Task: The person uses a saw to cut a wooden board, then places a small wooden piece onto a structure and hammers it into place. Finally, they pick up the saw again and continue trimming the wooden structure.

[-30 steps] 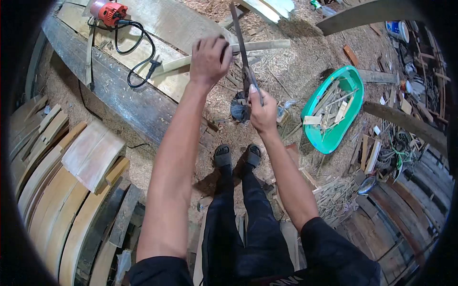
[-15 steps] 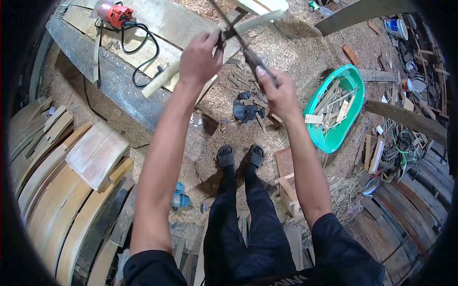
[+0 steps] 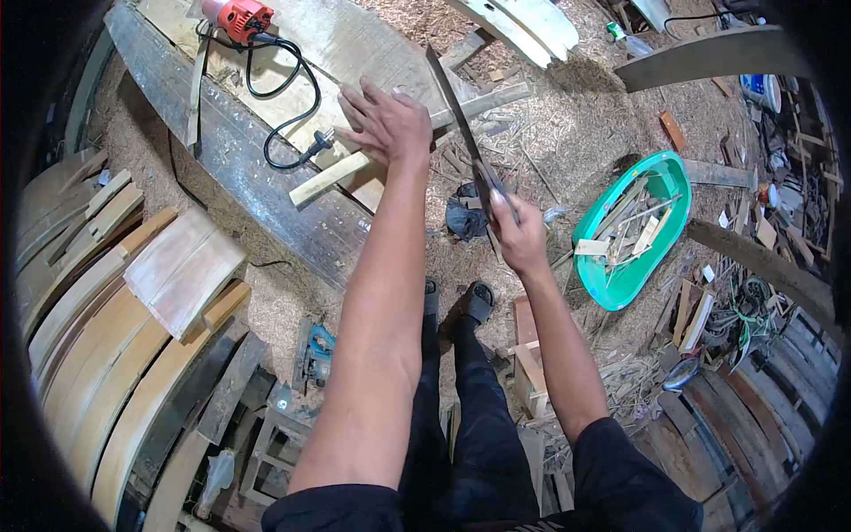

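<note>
My left hand (image 3: 386, 122) lies with its fingers spread over a long pale wood strip (image 3: 330, 180), covering the strip's middle. The strip rests slantwise across the plank-topped workbench (image 3: 230, 168), and its far end juts past the bench's right side. My right hand (image 3: 517, 232) is closed around the handle of a long, narrow dark blade (image 3: 459, 111). That blade points up and away from me, crossing over the strip just right of my left hand. No teeth can be made out along its edge.
A red power tool (image 3: 238, 18) with a black cord and plug (image 3: 319, 142) lies on the bench. On the shavings-covered floor are a green tub (image 3: 612, 297) of scraps and a blue power tool (image 3: 321, 341). Curved boards (image 3: 115, 390) are stacked at left.
My left hand has opened from its closed grip and now lies spread over the strip. My right hand has lowered with the blade, and the view has shifted.
</note>
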A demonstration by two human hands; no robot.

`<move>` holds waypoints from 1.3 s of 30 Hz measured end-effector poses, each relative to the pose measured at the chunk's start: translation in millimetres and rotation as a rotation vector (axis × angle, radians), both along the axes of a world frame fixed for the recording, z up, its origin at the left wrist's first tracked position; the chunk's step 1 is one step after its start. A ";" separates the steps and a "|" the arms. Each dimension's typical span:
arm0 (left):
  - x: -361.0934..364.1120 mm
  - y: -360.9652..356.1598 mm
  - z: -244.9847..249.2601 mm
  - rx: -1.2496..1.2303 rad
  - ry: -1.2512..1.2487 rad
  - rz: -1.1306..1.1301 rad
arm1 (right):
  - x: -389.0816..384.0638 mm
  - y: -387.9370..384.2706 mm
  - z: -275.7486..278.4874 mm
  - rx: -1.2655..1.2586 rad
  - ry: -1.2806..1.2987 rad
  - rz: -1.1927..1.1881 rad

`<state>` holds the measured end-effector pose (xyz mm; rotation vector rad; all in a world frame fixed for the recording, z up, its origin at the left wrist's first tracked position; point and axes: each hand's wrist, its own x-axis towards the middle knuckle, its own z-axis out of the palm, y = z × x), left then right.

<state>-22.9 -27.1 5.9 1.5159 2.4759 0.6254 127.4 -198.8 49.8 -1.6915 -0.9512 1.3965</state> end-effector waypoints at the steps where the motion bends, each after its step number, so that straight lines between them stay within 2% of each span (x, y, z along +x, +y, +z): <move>1: 1.2 -0.5 1.9 0.011 0.014 0.004 | 5.5 -10.1 0.4 -0.003 -0.011 0.012; 5: 0.2 -1.2 4.3 -0.029 0.099 -0.009 | 10.3 -35.3 6.0 -0.014 -0.037 0.044; 8: 1.1 -1.3 0.2 0.021 0.169 0.007 | -0.1 -15.0 15.7 -0.049 -0.028 0.039; 11: 1.4 -1.3 1.3 0.011 0.106 0.000 | -5.5 -6.9 16.5 -0.037 -0.048 0.035; 14: 2.7 -1.7 -4.3 0.139 0.158 0.015 | -0.3 -50.4 -3.0 0.023 -0.025 -0.035; 15: 3.0 -1.4 -8.4 0.239 0.173 0.017 | 0.3 -65.2 5.6 -0.040 -0.008 -0.087; 18: 0.3 -9.6 7.0 0.148 -0.050 -0.088 | 1.8 -98.6 3.9 0.040 0.023 -0.218; 19: -0.7 -10.5 1.0 0.257 0.064 -0.156 | 2.6 -101.3 5.4 0.008 -0.007 -0.244; 22: -15.1 -28.5 3.5 0.171 0.023 -0.503 | 0.1 -83.1 13.1 0.085 -0.171 -0.243; 23: -21.6 -29.5 4.1 0.232 0.056 -0.556 | 0.0 -72.1 24.5 0.090 -0.264 -0.241; 26: -36.6 -44.5 28.0 0.118 0.018 -0.613 | 2.0 -34.3 31.3 0.209 -0.353 -0.300; 27: -39.4 -51.7 37.5 0.170 -0.029 -0.623 | 2.1 -17.3 45.8 0.220 -0.397 -0.313; 30: -42.4 -73.9 87.2 0.136 -0.068 -0.708 | 7.0 15.7 78.6 0.205 -0.667 -0.302; 31: -40.6 -78.9 99.0 0.327 -0.055 -0.719 | 9.3 16.3 84.6 0.230 -0.495 -0.346; 33: -44.0 -85.3 132.0 0.394 -0.015 -0.731 | 13.6 15.3 98.3 0.277 -0.150 -0.416; 35: -45.8 -94.1 172.3 0.444 -0.007 -0.735 | 12.7 7.1 124.9 0.345 0.046 -0.482; 36: -46.6 -100.9 190.9 0.417 -0.034 -0.729 | 9.7 0.8 142.2 0.382 0.145 -0.515; 37: -47.3 -107.7 210.5 0.394 -0.060 -0.725 | -1.1 -4.3 169.9 0.406 0.388 -0.587; 38: -47.4 -114.0 230.7 0.371 -0.087 -0.722 | -2.5 -8.6 175.6 0.413 0.501 -0.656; 39: -47.7 -119.2 248.8 0.454 -0.086 -0.737 | -9.2 -15.4 202.9 0.393 0.577 -0.682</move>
